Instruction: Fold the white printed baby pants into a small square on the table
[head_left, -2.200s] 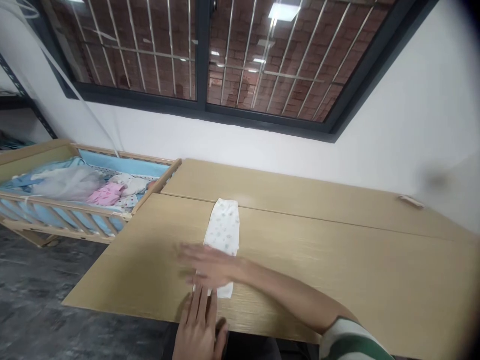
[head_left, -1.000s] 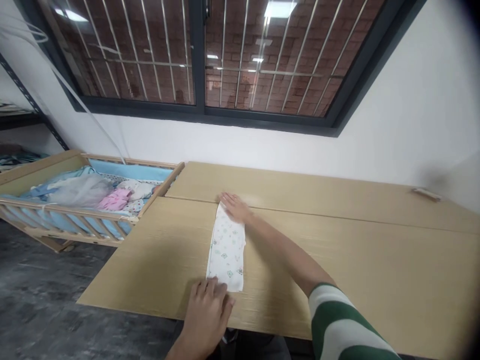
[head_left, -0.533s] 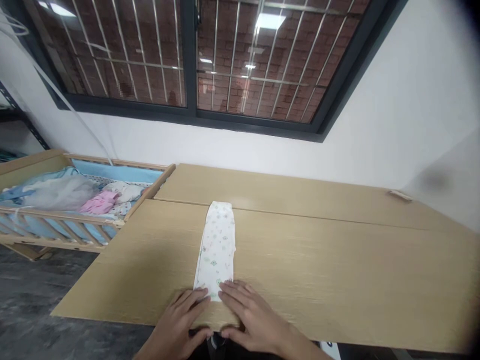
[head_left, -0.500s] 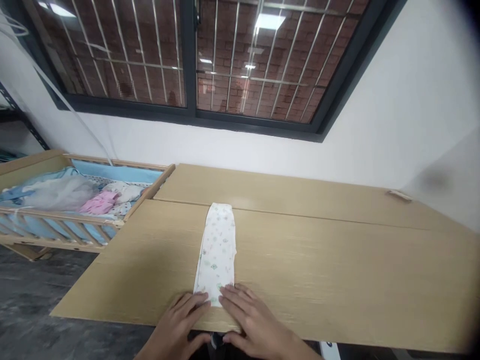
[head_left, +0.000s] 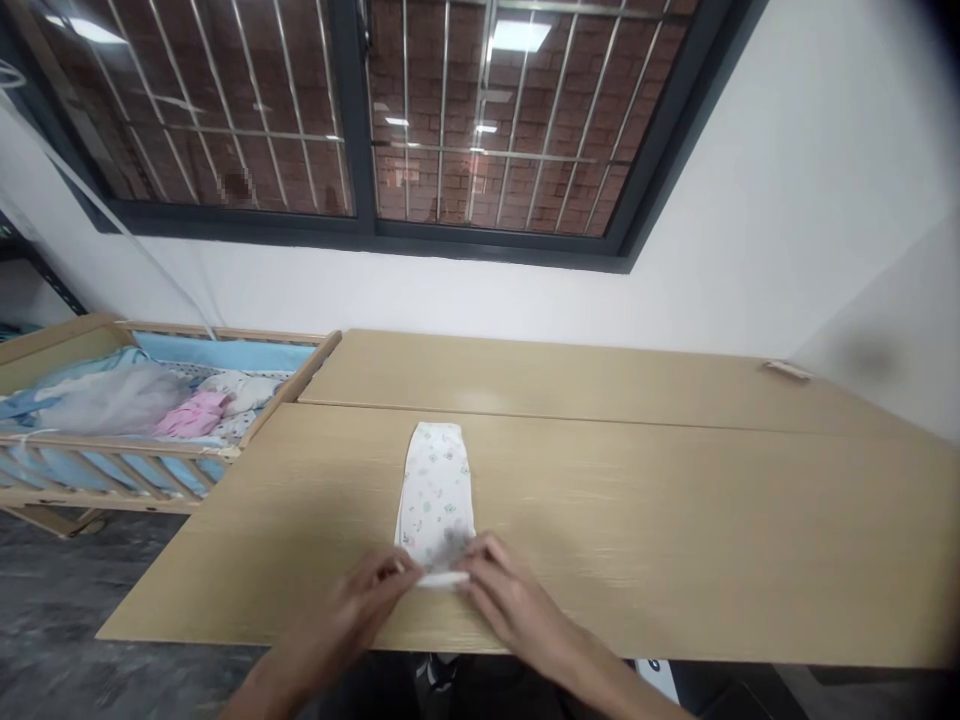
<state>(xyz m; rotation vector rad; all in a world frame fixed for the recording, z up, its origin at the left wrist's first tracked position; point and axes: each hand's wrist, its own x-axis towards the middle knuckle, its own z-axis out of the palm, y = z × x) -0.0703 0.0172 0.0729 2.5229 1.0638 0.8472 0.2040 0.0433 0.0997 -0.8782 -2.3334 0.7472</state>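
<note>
A white baby garment (head_left: 436, 490) with small prints lies in a long, narrow strip on the tan tabletop. Its far end is flat, while its near edge is lifted and turned up a little. My left hand (head_left: 367, 590) pinches the left corner of that near edge between thumb and fingers. At the right corner, my right hand (head_left: 504, 590) holds the same edge in closed fingers. The garment's exact kind cannot be made out from its folded shape. Both fingertips are slightly blurred.
A wooden crib (head_left: 120, 445) with blue lining stands left of the table (head_left: 675, 530), holding a pink cloth (head_left: 193, 413) and other fabric. A seam crosses the tabletop. A small flat piece (head_left: 786, 370) lies at the back right. Behind is a barred window (head_left: 487, 120).
My hands have gone from lying flat on the garment's near end to gripping its edge. That edge is now raised and turned up, and the garment looks shorter. The view has shifted slightly.
</note>
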